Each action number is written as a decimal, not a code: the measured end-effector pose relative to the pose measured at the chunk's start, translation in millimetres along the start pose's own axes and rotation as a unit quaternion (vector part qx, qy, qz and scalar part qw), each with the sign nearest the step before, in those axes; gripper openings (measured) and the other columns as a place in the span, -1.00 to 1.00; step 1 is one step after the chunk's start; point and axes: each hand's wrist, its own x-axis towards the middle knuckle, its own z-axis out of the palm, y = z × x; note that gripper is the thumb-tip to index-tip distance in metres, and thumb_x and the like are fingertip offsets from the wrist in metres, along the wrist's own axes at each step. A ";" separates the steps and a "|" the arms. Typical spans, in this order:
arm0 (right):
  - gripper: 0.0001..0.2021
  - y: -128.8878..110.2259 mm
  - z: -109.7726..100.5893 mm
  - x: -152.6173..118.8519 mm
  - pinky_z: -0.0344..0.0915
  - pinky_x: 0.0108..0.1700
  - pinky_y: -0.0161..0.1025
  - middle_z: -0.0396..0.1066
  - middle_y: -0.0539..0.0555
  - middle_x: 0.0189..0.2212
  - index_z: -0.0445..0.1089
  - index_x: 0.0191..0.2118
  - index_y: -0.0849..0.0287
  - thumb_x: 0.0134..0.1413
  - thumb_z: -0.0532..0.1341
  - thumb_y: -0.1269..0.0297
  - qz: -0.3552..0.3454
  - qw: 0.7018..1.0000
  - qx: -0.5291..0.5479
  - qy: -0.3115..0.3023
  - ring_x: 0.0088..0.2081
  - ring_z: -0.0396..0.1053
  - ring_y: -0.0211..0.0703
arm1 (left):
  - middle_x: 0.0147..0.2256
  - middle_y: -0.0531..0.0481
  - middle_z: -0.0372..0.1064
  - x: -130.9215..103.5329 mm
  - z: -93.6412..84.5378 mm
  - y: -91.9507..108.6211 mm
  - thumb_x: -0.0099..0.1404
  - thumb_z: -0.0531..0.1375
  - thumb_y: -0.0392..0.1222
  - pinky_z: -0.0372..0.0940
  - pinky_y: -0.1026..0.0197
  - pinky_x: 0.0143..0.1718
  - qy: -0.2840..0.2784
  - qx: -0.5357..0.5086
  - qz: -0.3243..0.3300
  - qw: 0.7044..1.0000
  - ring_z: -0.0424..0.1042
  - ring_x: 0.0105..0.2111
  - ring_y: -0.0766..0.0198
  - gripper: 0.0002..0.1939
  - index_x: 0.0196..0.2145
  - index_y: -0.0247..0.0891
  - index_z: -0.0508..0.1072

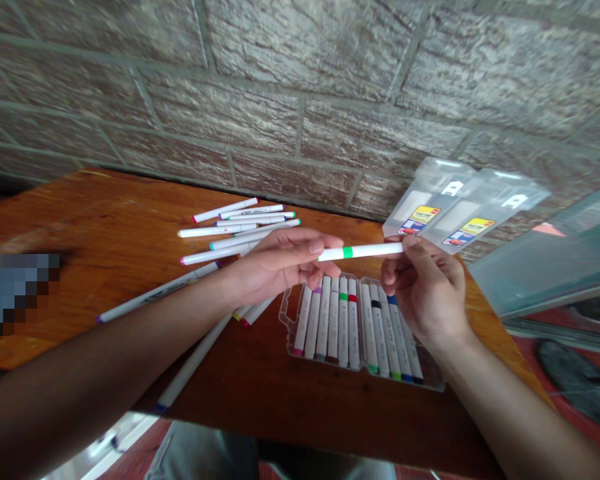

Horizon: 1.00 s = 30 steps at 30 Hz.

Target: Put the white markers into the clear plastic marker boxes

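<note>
A white marker with a green band [375, 251] is held level between my two hands, above the table. My left hand [285, 263] pinches its left end between thumb and fingers. Its right end sits in the fingertips of my right hand [427, 287]. Below them lies an open clear plastic marker case [325, 363], with several white markers side by side in both halves. My right hand partly covers the case's right half. Left of the case, behind my left hand, several loose markers [225, 210] lie in a scattered pile.
Two clear plastic case covers [437, 200] with yellow labels lean against the stone wall [260, 87] at the back right. More loose markers [195, 367] lie under my left forearm on the wooden table [75, 220]. A pixelated patch [15, 293] hides something at the left edge.
</note>
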 end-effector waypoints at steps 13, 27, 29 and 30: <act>-0.80 -1.8 1.3 -0.4 0.20 -0.71 -0.41 0.42 -0.02 -0.66 0.61 -0.29 0.16 0.22 0.37 0.13 0.007 1.000 -0.017 0.005 -0.67 0.29 -0.31 | -0.37 -0.06 0.68 1.6 6.0 -1.3 0.10 0.58 -0.25 0.40 0.38 -0.43 0.023 0.044 0.031 0.998 0.60 -0.43 0.33 -0.68 -0.15 -0.16 0.73; -0.79 -2.1 2.2 0.4 0.20 -0.72 -0.40 0.50 0.02 -0.60 0.61 -0.31 0.16 0.21 0.38 0.11 0.008 1.000 -0.021 0.014 -0.67 0.27 -0.32 | -0.22 -0.11 0.71 1.0 -1.0 -0.7 0.24 0.51 -0.22 0.44 0.35 -0.38 -0.020 0.006 0.010 1.000 0.53 -0.49 0.42 -0.67 -0.02 -0.11 0.71; -0.78 -2.1 2.5 0.8 0.21 -0.72 -0.40 0.56 0.05 -0.54 0.61 -0.30 0.16 0.21 0.37 0.11 0.007 1.000 -0.025 0.016 -0.67 0.27 -0.32 | -0.21 -0.12 0.71 0.7 -0.4 -0.5 0.25 0.50 -0.20 0.45 0.33 -0.38 -0.013 0.002 0.010 1.000 0.52 -0.49 0.41 -0.68 -0.02 -0.13 0.71; -0.78 -2.1 2.7 0.9 0.21 -0.72 -0.40 0.58 0.07 -0.53 0.61 -0.31 0.17 0.21 0.37 0.11 0.007 0.999 -0.026 0.018 -0.66 0.28 -0.32 | -0.22 -0.13 0.71 0.6 0.0 -0.5 0.25 0.50 -0.18 0.45 0.32 -0.38 -0.007 0.001 0.011 1.000 0.52 -0.49 0.41 -0.68 -0.02 -0.15 0.71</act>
